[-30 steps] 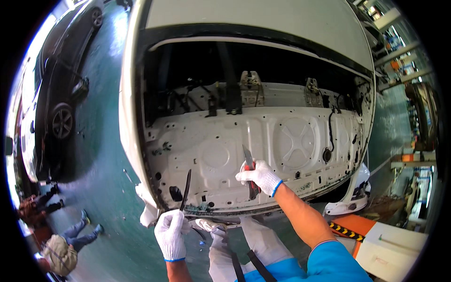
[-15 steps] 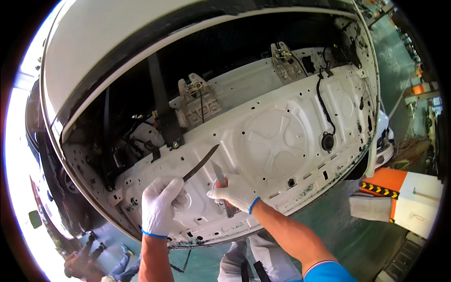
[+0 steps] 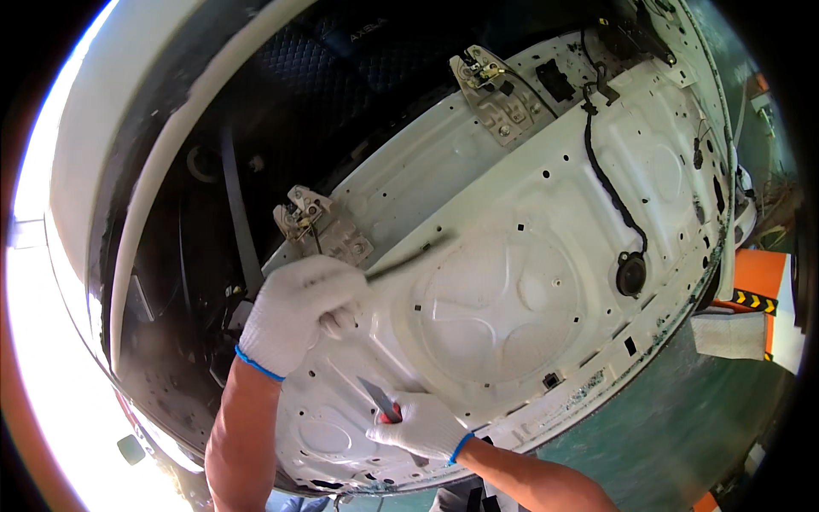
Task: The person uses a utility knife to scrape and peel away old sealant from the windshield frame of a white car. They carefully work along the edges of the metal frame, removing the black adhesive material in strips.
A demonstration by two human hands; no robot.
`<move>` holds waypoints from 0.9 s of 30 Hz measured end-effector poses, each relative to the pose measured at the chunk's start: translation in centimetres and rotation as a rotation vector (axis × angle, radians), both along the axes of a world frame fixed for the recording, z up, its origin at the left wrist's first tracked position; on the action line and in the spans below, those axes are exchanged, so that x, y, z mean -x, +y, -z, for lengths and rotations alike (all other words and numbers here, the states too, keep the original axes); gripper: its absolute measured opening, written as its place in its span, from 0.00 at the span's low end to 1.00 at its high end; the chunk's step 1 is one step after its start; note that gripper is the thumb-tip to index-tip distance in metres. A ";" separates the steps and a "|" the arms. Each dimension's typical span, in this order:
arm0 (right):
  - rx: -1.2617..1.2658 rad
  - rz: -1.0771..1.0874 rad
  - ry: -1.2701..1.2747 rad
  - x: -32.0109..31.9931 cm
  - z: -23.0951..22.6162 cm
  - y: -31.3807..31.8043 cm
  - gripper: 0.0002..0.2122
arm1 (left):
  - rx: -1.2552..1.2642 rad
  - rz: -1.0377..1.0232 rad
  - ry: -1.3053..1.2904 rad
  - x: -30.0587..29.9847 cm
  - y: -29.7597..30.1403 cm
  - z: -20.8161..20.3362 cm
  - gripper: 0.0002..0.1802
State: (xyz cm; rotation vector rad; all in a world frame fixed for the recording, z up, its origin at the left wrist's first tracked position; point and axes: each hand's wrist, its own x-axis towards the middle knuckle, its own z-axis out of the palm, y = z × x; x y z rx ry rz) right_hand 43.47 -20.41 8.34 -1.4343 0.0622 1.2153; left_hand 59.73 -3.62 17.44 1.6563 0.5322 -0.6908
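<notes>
My left hand [image 3: 299, 311], in a white knit glove with a blue cuff, grips a thin dark strip [image 3: 411, 259]. Its far end is smeared by motion, and I cannot make out what the strip is. The strip points to the right over the bare white metal body panel [image 3: 388, 341] of a car. Lower and closer to me, my right hand [image 3: 426, 427], gloved alike, is closed round a red-handled knife [image 3: 388, 411]. Its pale blade points up and left above the panel's near part; most of the handle is hidden by the fingers.
Two metal latch brackets [image 3: 503, 102] stand on the raised ledge. A black cable [image 3: 601, 171] runs to a round black part [image 3: 630, 274] at the right. Behind lies dark quilted upholstery [image 3: 299, 77]. Bluish crumbs dot the near edge. An orange-and-white box [image 3: 759, 282] sits on the green floor.
My view has moved in over the panel and tilted. My left hand has moved farther in with the dark strip, away from the knife. My right hand still holds the knife, its blade tipped more leftward.
</notes>
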 end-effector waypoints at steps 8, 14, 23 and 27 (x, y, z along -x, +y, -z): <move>-0.012 -0.092 -0.016 -0.6 0.5 -0.5 0.17 | -0.087 -0.001 -0.287 -12.6 5.6 3.0 0.11; -0.004 -0.083 -0.021 -0.5 0.6 -0.3 0.17 | -0.108 -0.601 -0.353 -17.9 9.3 4.0 0.26; -0.049 -0.061 0.057 -1.2 0.1 -0.6 0.19 | -0.015 -0.356 -0.409 -7.8 8.1 4.5 0.21; 0.016 -0.080 0.113 -1.5 -0.1 -0.8 0.20 | 0.015 -0.355 -0.411 -4.2 7.7 3.5 0.19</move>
